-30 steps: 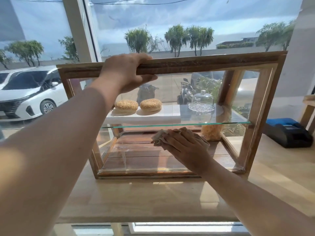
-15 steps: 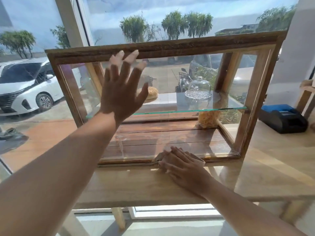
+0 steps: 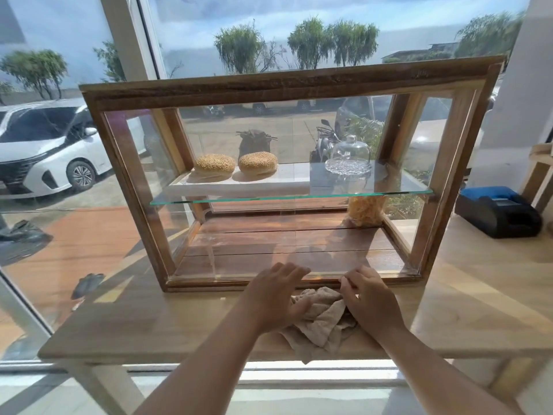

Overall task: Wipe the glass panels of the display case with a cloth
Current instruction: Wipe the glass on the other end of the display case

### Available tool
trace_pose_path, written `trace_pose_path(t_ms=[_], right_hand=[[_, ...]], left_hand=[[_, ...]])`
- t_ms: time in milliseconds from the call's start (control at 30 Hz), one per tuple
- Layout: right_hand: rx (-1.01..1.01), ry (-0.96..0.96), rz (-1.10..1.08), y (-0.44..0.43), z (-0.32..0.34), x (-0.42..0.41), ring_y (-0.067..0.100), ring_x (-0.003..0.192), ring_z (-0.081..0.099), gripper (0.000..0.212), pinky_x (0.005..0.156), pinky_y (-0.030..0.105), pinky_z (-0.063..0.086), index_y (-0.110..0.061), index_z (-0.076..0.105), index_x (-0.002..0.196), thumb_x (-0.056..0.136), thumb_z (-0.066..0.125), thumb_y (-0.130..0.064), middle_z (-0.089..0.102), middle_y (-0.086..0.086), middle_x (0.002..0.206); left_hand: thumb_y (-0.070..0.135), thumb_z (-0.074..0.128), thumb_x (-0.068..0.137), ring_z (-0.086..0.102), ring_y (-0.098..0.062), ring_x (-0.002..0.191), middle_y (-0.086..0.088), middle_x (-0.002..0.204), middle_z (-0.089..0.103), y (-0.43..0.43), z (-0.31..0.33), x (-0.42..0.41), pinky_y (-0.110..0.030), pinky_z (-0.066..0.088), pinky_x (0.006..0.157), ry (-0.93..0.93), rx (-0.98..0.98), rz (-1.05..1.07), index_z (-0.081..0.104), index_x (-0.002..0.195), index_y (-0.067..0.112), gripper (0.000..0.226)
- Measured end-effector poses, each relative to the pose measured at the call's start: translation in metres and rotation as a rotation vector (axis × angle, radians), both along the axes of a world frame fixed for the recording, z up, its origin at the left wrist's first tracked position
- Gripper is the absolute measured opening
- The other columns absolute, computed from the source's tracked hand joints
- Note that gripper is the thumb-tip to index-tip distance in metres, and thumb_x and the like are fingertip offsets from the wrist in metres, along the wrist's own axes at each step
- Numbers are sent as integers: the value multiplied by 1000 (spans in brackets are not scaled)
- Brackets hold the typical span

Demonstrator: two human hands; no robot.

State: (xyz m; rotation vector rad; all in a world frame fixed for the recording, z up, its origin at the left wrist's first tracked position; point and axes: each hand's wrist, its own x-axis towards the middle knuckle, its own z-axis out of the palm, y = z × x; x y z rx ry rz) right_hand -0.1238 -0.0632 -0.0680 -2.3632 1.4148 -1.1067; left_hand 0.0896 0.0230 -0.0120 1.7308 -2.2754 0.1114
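The wooden display case (image 3: 287,85) stands on the table with its front glass panel (image 3: 269,235) down. A crumpled beige cloth (image 3: 321,323) lies loose on the table just in front of the case's bottom rail. My left hand (image 3: 275,295) lies with spread fingers at the bottom rail, its thumb on the cloth's left edge. My right hand (image 3: 371,301) is to the right of it, fingertips bent against the same rail, palm over the cloth's right edge. Neither hand grips the cloth.
Inside, a glass shelf (image 3: 389,191) carries two sesame buns (image 3: 236,164) on a white board and a glass dome (image 3: 347,155); a yellow snack bag (image 3: 366,209) stands below. A black and blue device (image 3: 496,211) sits right of the case. Windows lie behind and left.
My left hand left the top frame, slid down the front glass and reached the bottom rail. My right hand drew the cloth out of the case onto the table. The front panel now hangs down.
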Motion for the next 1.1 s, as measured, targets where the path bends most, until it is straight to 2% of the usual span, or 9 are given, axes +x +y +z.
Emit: trace_pose_path(t_ms=[200, 300, 433, 600, 733, 833, 900, 967, 1100], right_hand=[[125, -23, -19, -9, -5, -4, 13, 77, 57, 20, 65, 23, 37, -21, 71, 81, 96, 58, -24, 64, -4, 77], [234, -127, -18, -13, -5, -4, 16, 75, 57, 28, 64, 28, 42, -18, 67, 72, 97, 54, -24, 64, -2, 72], [251, -93, -12, -12, -7, -4, 16, 84, 58, 26, 74, 33, 46, -19, 69, 81, 98, 52, -27, 64, -3, 81], [30, 221, 103, -1, -2, 3, 10, 90, 53, 16, 81, 29, 46, -29, 68, 88, 92, 54, -38, 54, -14, 91], [7, 439, 232, 7, 0, 13, 16, 102, 43, 35, 90, 33, 40, -33, 61, 113, 92, 44, -55, 45, -10, 111], [7, 488, 248, 16, -5, 19, 12, 105, 34, 43, 93, 31, 34, -32, 51, 115, 91, 33, -63, 37, -14, 118], [6, 486, 261, 20, -6, 19, 12, 107, 34, 43, 97, 31, 35, -32, 50, 117, 92, 32, -62, 37, -14, 119], [-31, 522, 299, 23, 1, 17, 13, 111, 40, 38, 97, 32, 40, -30, 55, 115, 93, 39, -57, 44, -12, 118], [-535, 591, 356, 12, 43, 29, 23, 82, 65, 13, 68, 38, 56, -20, 71, 82, 76, 77, -30, 65, 2, 86]], left_hand=[[86, 47, 68, 35, -11, 122, 16, 142, 39, -4, -31, -30, -34, 35, 100, 20, 190, -43, 28, 141, 42, 88], [76, 44, 80, 40, -15, 116, 12, 138, 44, -7, -35, -23, -35, 37, 95, -80, 109, -36, 31, 143, 37, 74], [66, 35, 89, 46, -19, 112, 5, 125, 52, -5, -37, -5, -36, 40, 88, -215, 38, 4, 44, 135, 28, 60], [69, 31, 85, 50, -21, 106, 2, 118, 52, 9, -39, 17, -37, 43, 81, -243, -46, 151, 52, 107, 19, 59], [74, 24, 82, 51, -21, 99, 2, 111, 52, 17, -37, 17, -34, 41, 76, -266, -80, 303, 51, 106, 20, 65], [80, 25, 79, 47, -20, 107, 2, 123, 48, 20, -41, 20, -35, 43, 81, -220, -47, 277, 47, 123, 23, 75], [88, 24, 76, 39, -20, 117, 8, 143, 35, 24, -44, 23, -36, 42, 89, -207, 52, 167, 27, 145, 40, 85], [90, 22, 74, 34, -18, 116, 15, 145, 30, 26, -46, 26, -35, 40, 91, -188, 129, 131, 14, 147, 50, 84], [81, 30, 80, 35, -18, 111, 17, 135, 39, 25, -40, 29, -33, 41, 88, -147, 120, 181, 27, 142, 47, 71]])
